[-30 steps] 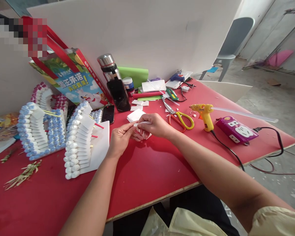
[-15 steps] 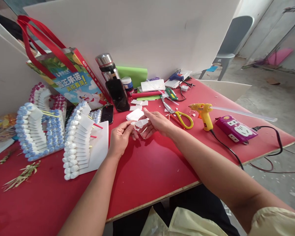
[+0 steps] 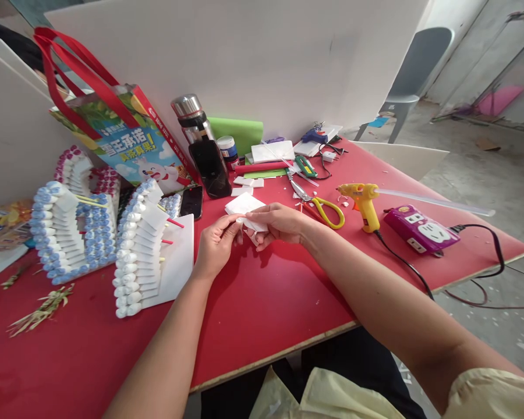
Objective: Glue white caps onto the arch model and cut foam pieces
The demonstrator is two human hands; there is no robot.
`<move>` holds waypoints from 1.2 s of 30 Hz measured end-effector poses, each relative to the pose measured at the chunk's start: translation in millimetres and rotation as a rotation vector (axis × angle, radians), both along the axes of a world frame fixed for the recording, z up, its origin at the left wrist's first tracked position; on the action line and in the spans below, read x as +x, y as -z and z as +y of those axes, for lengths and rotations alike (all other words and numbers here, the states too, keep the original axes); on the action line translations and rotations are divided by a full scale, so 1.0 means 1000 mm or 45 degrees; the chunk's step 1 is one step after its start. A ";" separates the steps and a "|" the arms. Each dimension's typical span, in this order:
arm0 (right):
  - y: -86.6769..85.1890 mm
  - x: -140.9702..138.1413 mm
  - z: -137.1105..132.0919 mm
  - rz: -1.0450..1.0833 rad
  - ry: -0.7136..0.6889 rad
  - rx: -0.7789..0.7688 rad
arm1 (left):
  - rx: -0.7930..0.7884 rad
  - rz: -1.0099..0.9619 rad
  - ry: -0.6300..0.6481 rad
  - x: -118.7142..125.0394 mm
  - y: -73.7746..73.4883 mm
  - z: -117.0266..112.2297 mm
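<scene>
A small piece of thin white paper (image 3: 254,224) is held between my two hands above the red table. My left hand (image 3: 216,241) pinches its rolled left end between thumb and fingertips. My right hand (image 3: 279,223) grips the other side, thumb on top and fingers curled underneath. Just behind my fingers lies a stack of white paper squares (image 3: 243,203). To the left stands a curved model covered in white paper rolls (image 3: 128,273) on a white board. A similar blue and white model (image 3: 55,233) is farther left.
Scissors with yellow handles (image 3: 328,212), a yellow glue gun (image 3: 362,201) and a purple power strip (image 3: 421,228) lie to the right. Behind are a propped phone (image 3: 209,169), a steel flask (image 3: 190,116) and a printed bag (image 3: 131,145). Dried stalks (image 3: 43,310) lie left.
My right thumb has come down and leftward onto the paper, and my hands are closer together. Less of the paper shows now, with its edge wrapped closer to my left fingertips.
</scene>
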State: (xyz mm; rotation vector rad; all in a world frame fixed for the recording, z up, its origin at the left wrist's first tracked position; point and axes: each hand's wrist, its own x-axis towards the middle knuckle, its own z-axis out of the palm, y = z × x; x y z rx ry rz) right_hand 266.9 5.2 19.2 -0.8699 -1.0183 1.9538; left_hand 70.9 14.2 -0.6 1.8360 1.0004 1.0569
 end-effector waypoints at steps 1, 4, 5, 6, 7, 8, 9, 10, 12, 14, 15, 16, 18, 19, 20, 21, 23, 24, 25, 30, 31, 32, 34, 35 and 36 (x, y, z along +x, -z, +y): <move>0.003 0.000 0.001 0.021 0.006 0.045 | -0.014 -0.026 -0.002 0.001 0.001 0.000; 0.009 0.000 0.004 0.065 0.075 0.130 | -0.069 -0.146 -0.035 0.002 0.003 0.001; 0.010 0.000 0.004 0.063 0.094 0.136 | -0.094 -0.195 -0.053 0.003 0.003 0.001; 0.010 -0.001 0.004 0.044 0.104 0.137 | -0.133 -0.250 -0.066 0.003 0.003 0.001; 0.010 -0.001 0.004 0.002 0.117 0.140 | -0.191 -0.310 -0.071 0.003 0.003 0.002; 0.009 -0.001 0.004 -0.067 0.139 0.160 | -0.271 -0.374 -0.065 0.003 0.002 0.002; 0.008 -0.002 0.004 -0.162 0.177 0.211 | -0.367 -0.441 -0.054 0.003 0.001 0.002; 0.007 -0.002 0.003 -0.280 0.228 0.306 | -0.472 -0.504 -0.039 0.002 0.000 0.002; 0.006 -0.002 0.002 -0.543 0.304 0.615 | -0.663 -0.593 -0.001 0.001 -0.003 0.003; 0.007 -0.003 0.002 -0.770 0.318 0.935 | -0.805 -0.645 0.029 -0.001 -0.005 0.004; 0.009 -0.004 0.002 -0.852 0.317 1.045 | -0.856 -0.662 0.038 -0.001 -0.006 0.004; 0.011 -0.005 0.002 -0.909 0.322 1.114 | -0.894 -0.677 0.042 -0.002 -0.006 0.005; 0.015 -0.007 0.004 -0.942 0.352 1.162 | -0.933 -0.693 0.042 -0.002 -0.006 0.006; 0.016 -0.007 0.005 -0.938 0.368 1.170 | -0.938 -0.692 0.045 -0.003 -0.006 0.006; 0.018 -0.007 0.005 -0.934 0.382 1.175 | -0.942 -0.683 0.052 -0.003 -0.005 0.006; 0.019 -0.007 0.006 -0.939 0.395 1.179 | -0.947 -0.670 0.062 -0.003 -0.005 0.006; 0.019 -0.006 0.006 -0.978 0.412 1.187 | -0.960 -0.643 0.081 -0.004 -0.003 0.006; 0.018 -0.005 0.005 -1.002 0.411 1.197 | -0.968 -0.631 0.088 -0.004 -0.002 0.006; 0.016 -0.005 0.004 -1.017 0.400 1.212 | -0.977 -0.621 0.096 -0.005 -0.002 0.006; 0.009 -0.007 -0.002 -0.907 0.339 1.225 | -1.018 -0.599 0.140 -0.005 -0.002 0.005; 0.010 -0.007 -0.003 -0.858 0.335 1.190 | -1.031 -0.610 0.145 -0.004 -0.003 0.005; 0.010 -0.007 -0.002 -0.812 0.332 1.142 | -1.046 -0.623 0.148 -0.004 -0.003 0.005; 0.012 -0.007 -0.001 -0.738 0.323 1.036 | -1.071 -0.644 0.149 -0.004 -0.004 0.005; 0.013 -0.006 0.000 -0.715 0.314 0.993 | -1.076 -0.645 0.148 -0.005 -0.004 0.005; 0.014 -0.004 0.001 -0.698 0.298 0.965 | -1.072 -0.639 0.146 -0.005 -0.004 0.005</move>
